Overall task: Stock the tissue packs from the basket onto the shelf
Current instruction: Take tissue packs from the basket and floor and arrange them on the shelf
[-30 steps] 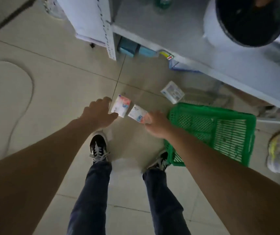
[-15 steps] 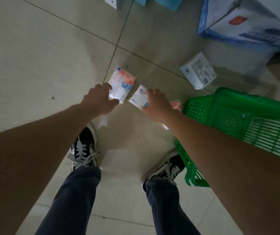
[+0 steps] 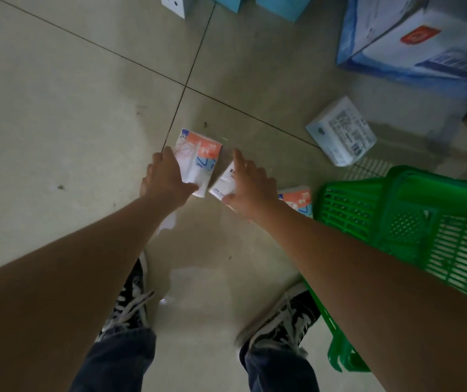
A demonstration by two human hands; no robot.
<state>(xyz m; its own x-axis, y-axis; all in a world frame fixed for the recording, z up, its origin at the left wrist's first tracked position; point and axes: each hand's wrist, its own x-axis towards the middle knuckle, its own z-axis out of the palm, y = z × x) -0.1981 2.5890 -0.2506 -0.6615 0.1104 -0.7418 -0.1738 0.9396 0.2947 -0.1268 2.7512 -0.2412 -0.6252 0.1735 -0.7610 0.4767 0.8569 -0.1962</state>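
My left hand [image 3: 167,182] grips a white tissue pack with orange and blue print [image 3: 198,157], held low over the tiled floor. Beside it my right hand [image 3: 250,188] holds a second white pack [image 3: 223,185], mostly covered by the fingers. A third orange-print pack [image 3: 297,200] lies on the floor just behind my right wrist, next to the green plastic basket [image 3: 402,222]. A larger white and blue tissue pack [image 3: 339,134] lies tilted on the floor beyond the basket. The shelf is out of view.
A big blue and white carton [image 3: 419,43] stands at the top right. Teal boxes [image 3: 277,5] and a white post foot [image 3: 172,5] line the top edge. My two black sneakers [image 3: 130,301] stand below my hands, the right one against the basket.
The view has tilted down and closer to the floor; the shelf has left the frame. Both hands, each with its pack, have dropped nearer the floor, and a third pack now shows by the basket.
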